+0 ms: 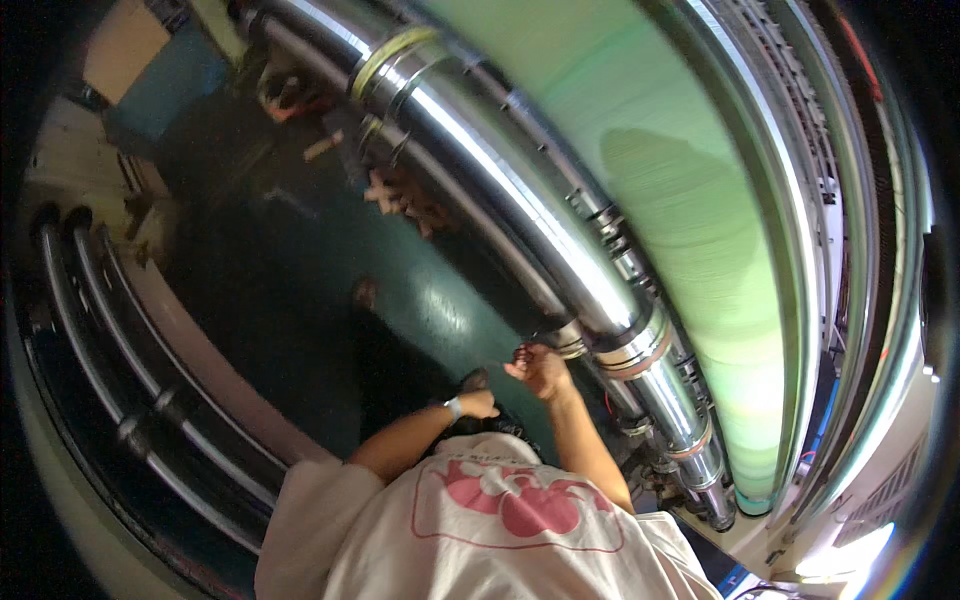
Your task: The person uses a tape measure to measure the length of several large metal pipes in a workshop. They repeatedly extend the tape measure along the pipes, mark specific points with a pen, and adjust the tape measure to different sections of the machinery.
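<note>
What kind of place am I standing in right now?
Probably a factory floor, perhaps for textiles or film: a large polished roller runs beside a wide pale green sheet, with long metal bars across the aisle.

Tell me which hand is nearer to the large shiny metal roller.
Right. The right hand is just left of the lower end of the large roller; the left hand is farther off to the left.

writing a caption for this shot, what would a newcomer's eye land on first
Probably the broad pale-green sheet curving down the right side, then the shiny metal roller slanting along its left. The right hand is near the roller's lower end; the pink print on the white shirt stands out at the bottom.
</note>
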Available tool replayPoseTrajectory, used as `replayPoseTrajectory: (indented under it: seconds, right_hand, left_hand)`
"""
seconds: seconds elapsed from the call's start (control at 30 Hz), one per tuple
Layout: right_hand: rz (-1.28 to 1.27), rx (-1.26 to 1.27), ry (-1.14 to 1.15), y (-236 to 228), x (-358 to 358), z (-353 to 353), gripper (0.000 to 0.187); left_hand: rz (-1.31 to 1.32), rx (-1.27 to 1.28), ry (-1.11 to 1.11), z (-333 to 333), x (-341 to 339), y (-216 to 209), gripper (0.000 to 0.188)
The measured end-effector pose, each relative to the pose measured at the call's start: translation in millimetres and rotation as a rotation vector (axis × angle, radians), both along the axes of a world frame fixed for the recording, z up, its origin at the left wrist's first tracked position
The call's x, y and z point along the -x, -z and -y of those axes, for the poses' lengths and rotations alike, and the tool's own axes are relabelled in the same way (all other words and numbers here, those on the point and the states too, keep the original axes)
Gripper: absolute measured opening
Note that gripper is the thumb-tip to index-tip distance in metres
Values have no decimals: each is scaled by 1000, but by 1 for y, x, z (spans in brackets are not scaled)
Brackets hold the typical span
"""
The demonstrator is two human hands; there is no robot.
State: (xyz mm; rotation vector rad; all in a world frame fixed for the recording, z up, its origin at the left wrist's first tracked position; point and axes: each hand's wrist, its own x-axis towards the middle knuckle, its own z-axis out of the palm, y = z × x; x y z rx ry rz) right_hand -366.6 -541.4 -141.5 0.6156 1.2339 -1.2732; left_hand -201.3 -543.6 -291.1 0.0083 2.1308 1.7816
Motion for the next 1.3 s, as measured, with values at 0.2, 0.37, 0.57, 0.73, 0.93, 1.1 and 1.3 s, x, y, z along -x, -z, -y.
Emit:
replayPoseTrajectory:
  seconds: [0.2,0.37,0.57,0.73,0.93,1.1,1.3]
  right_hand:
    - [-179,118,357,70,-11,12,16]
    - [-365,126,354,87,-14,23,25]
    - [-423,401,-113,60,-57,6,22]
    - [-574,255,-1441,31,-112,-13,28]
    - [-734,118,-1199,36,-101,-72,28]
    - [-767,-60,-1033,18,-76,-118,29]
    - [-766,-187,-879,8,-65,-150,30]
  left_hand:
    - [521,-202,-317,89,-26,-69,32]
    - [558,1,-427,145,-49,-98,31]
    - [487,-33,-570,184,-50,-116,30]
    - [518,190,-450,191,-26,-136,29]
    - [414,170,-424,170,10,-129,31]
    - [383,57,-398,151,-3,-111,31]
    - [403,-22,-482,155,3,-120,27]
